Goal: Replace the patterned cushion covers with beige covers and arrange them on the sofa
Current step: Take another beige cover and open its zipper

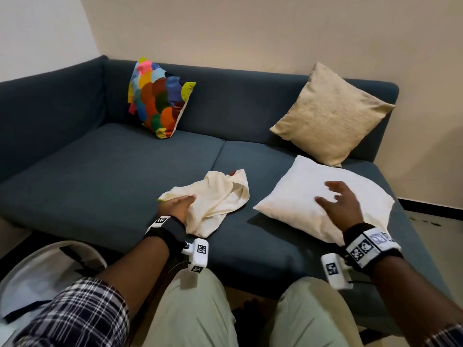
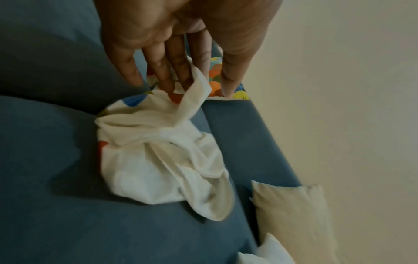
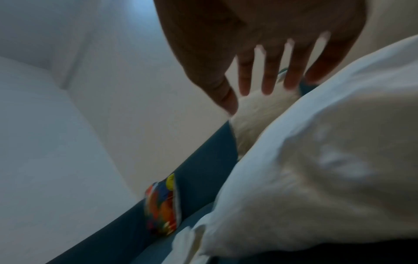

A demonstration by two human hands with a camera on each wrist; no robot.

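The bare white square cushion pad [image 1: 323,201] lies flat on the right seat of the dark blue fabric sofa [image 1: 112,156], right under the right hand [image 1: 338,201]. That hand is spread wide, fingers straight, holding nothing. It is the nearer hand for the pad.

The crumpled cream cover turned inside out [image 1: 213,199] (bits of colour peek through) sits to the left of the pad, close but not touching. The left hand [image 1: 179,205] rests on its left end; in the wrist view its fingers [image 2: 178,71] look tucked into a fold, though a firm hold is not certain.
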